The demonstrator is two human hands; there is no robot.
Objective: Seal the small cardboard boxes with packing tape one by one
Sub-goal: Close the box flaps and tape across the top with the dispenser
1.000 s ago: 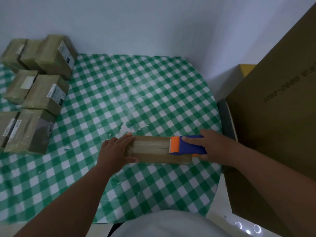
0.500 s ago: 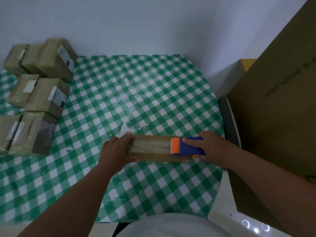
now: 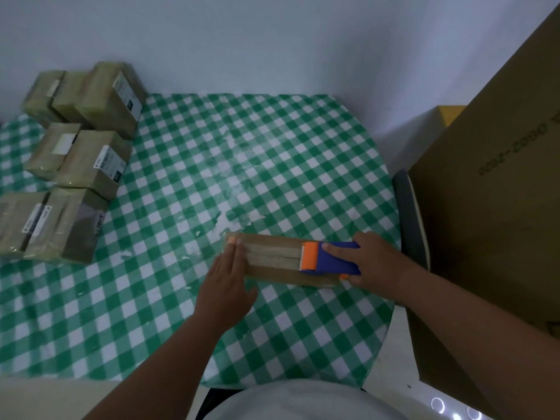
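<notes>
Head view: box [image 3: 272,259] lengthwise left-right; left hand [image 3: 225,286] flat atop, right hand [image 3: 374,262] gripping dispenser [image 3: 330,257].

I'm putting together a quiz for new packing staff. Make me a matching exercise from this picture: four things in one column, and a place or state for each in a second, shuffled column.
Things
1. left hand
2. right hand
3. tape dispenser
4. pile of taped boxes

Places or states
A. on the right end of the small box
B. at the table's far left
C. flat, with straight fingers on the box's left end
D. gripping the blue and orange tool

Pairs: 1-C, 2-D, 3-A, 4-B
</notes>
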